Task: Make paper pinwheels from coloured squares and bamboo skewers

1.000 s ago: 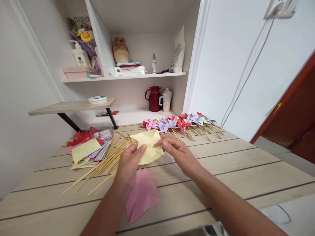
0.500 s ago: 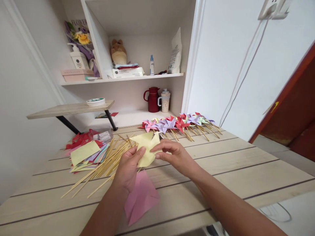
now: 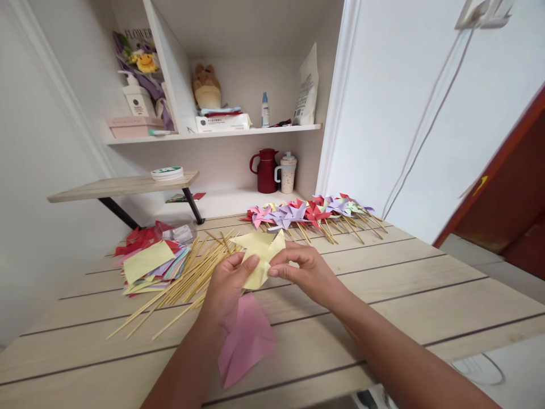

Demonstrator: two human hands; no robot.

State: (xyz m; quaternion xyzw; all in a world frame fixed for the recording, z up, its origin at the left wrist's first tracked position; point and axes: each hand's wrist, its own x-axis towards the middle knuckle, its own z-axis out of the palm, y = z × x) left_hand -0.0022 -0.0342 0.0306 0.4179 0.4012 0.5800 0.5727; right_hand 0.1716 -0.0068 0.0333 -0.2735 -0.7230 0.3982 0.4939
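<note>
Wooden table first: a row of finished pinwheels lies at the back, many bare sticks and cut papers wait (plenty left, I judge). Left hand and right hand both pinch the half-folded yellow paper above a pink sheet.

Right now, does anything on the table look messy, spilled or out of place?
Nothing looks damaged or spilled. The wooden sticks lie in a loose, fanned scatter rather than a neat bundle, and a pink paper sits loose under the left hand. Both hands hold the yellow paper.
</note>
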